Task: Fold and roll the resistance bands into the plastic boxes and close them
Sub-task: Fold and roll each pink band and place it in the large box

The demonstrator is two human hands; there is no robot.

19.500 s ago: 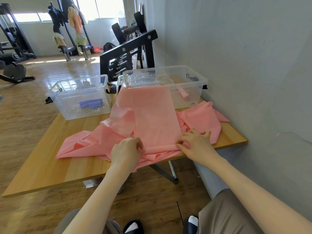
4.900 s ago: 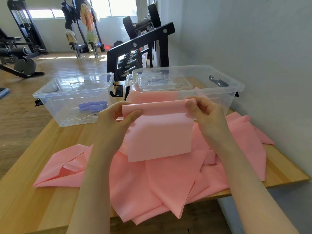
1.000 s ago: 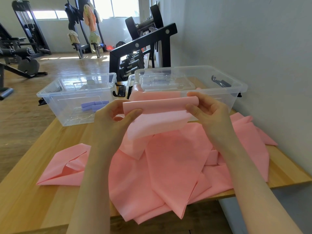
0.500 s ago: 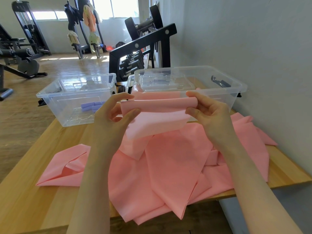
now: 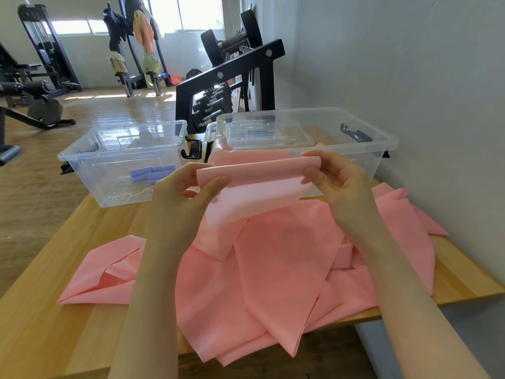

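Left hand: raised above the desk, thumb and fingers pinching the left end of the rolled edge of the pink resistance band. Right hand: level with it, pinching the right end of the same edge; the two hold the band taut across its width, likely so the roll winds straight. Rolled portion: a short tube between the hands, one flat flap hanging below it. Remaining band: loose, heaped in folds over the desk, one point draped past the near edge, another lobe reaching toward the wall at right. Right plastic box: clear, open, just behind the hands, a lid lying across its left part; band trails over its front rim. Left plastic box: clear, open, purple rolls inside. Room: bare desk at near left; wall close on the right limits sideways reach. Judgement: rolling barely begun; slack folds may snag or skew the roll.
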